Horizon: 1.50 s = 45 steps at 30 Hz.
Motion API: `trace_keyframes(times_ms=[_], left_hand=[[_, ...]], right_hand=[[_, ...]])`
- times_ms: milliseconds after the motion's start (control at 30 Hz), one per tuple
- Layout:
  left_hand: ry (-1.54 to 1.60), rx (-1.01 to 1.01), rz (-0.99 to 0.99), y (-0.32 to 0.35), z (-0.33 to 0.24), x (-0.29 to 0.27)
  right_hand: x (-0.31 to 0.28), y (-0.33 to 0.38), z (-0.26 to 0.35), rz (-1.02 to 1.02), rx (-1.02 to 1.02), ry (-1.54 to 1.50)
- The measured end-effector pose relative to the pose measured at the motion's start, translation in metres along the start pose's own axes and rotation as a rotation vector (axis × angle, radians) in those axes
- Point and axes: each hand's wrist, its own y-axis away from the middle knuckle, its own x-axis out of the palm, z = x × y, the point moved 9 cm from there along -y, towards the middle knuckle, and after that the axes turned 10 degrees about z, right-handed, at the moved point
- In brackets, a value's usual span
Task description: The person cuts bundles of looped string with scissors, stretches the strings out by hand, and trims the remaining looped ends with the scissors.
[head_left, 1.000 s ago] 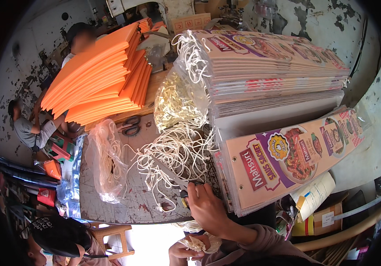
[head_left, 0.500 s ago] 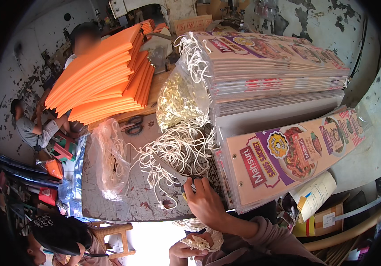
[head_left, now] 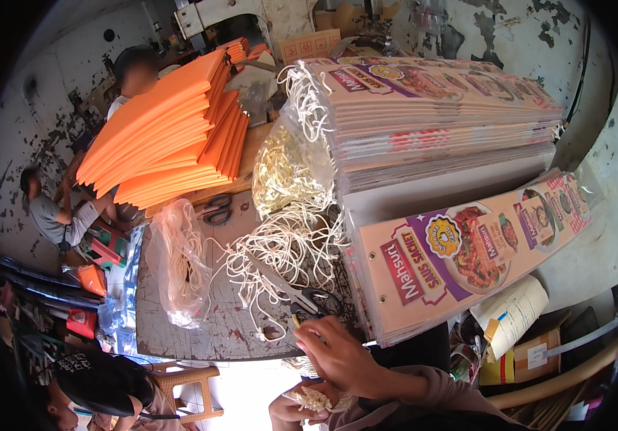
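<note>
My left hand [head_left: 297, 409], at the lower edge, is closed around a bundle of cream cord [head_left: 312, 399] below the table's front edge. Just above it is my right hand [head_left: 334, 358], off the scissors, its fingers loosely bent and apart with nothing visible in them. The dark-handled scissors [head_left: 291, 290] lie on the table by its fingertips, blades pointing to the far left. Under and beyond the blades spreads a tangled heap of white cord pieces [head_left: 284, 248]. More cord hangs partly hidden behind my right hand.
On the scratched table [head_left: 223, 337] lie a clear bag of cord [head_left: 183, 269], a second pair of scissors [head_left: 217, 210] and a bag of yellowish pieces [head_left: 284, 172]. Orange folded sheets [head_left: 165, 133] stand behind; printed panels [head_left: 438, 258] are stacked right. A person [head_left: 100, 381] sits lower left.
My right hand has let go of the scissors and drawn back toward my left hand. The scissors stay on the table. My left hand still holds the cord bundle, slightly lower.
</note>
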Motion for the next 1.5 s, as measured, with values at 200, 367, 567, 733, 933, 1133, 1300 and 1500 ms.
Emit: trace_keyframes(times_ms=[200, 367, 567, 733, 933, 1133, 1300, 1500], left_hand=[[-0.133, 0.088, -0.098, 0.011, -0.015, -0.001], [-0.408, 0.062, -0.061, 0.004, -0.036, 0.018], [-0.923, -0.07, 0.135, -0.035, -0.065, 0.071], [-1.082, -0.125, 0.173, -0.049, -0.073, 0.093], [-1.11, -0.239, 0.102, -0.057, -0.078, 0.102], [-1.121, -0.255, 0.208, -0.057, -0.064, 0.094], [-1.079, -0.235, 0.161, -0.05, -0.065, 0.1], [-1.115, -0.081, 0.208, -0.057, -0.076, 0.111]], right_hand=[[0.002, 0.023, -0.005, 0.23, 0.033, -0.656], [-0.009, 0.027, 0.013, 0.36, -0.135, -0.86], [-0.012, 0.04, 0.025, 0.68, -0.094, -0.796], [-0.007, 0.057, 0.012, 0.804, 0.1, -0.772], [-0.011, 0.067, 0.011, 0.835, 0.072, -0.776], [-0.013, 0.068, 0.014, 0.827, -0.085, -0.779], [0.004, 0.08, 0.015, 0.892, 0.012, -0.884], [0.001, 0.081, 0.016, 0.881, -0.054, -0.905]])
